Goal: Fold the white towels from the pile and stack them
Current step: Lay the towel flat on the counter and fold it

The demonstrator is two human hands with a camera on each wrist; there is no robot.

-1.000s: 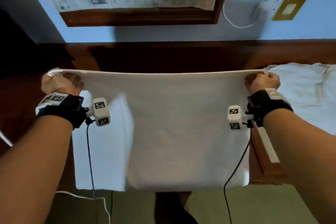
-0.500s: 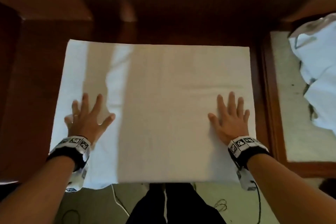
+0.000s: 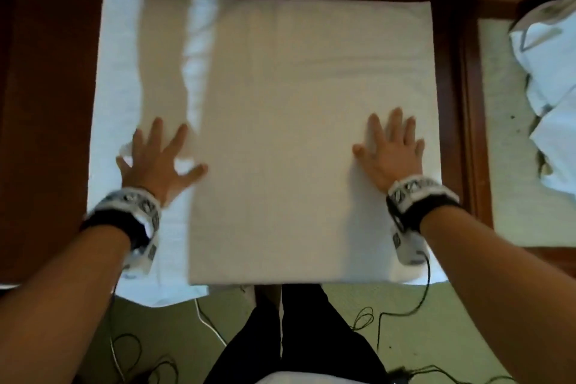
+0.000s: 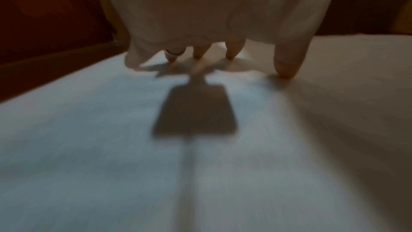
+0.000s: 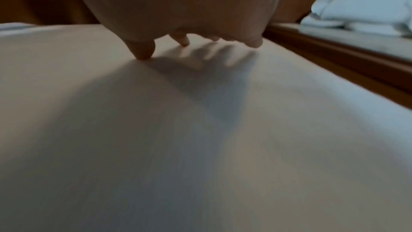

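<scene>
Second ago: towel held up in the air by its top corners, both fists closed on it. Half a second ago: down flat, palms on it. Now:

- Large white cotton towel [image 3: 311, 121] lies spread on the dark brown wooden bench [image 3: 46, 118], near edge hanging a little over the front. Under its left part a second white layer shows, brighter, bluish in the window light; cannot tell if it is another towel or part of the same one
- Left hand [image 3: 156, 162] flat on the cloth, fingers [image 4: 287, 59] spread and straight, tips touching the fabric. Grip released, holds nothing
- Right hand [image 3: 389, 156] likewise flat near the right edge, fingers splayed, grip released
- Hands sit nearly where they were half a second ago, left one blurred, so smoothing looks under way
- Crumpled pile of white towels [image 3: 548, 78] waits on the pale surface to the right, well apart

Reading: the lay-down is done and the cloth is being pressed flat. No crease made in this towel that I can see; first fold is likely next, then stacking. Pile untouched, much of the job left
</scene>
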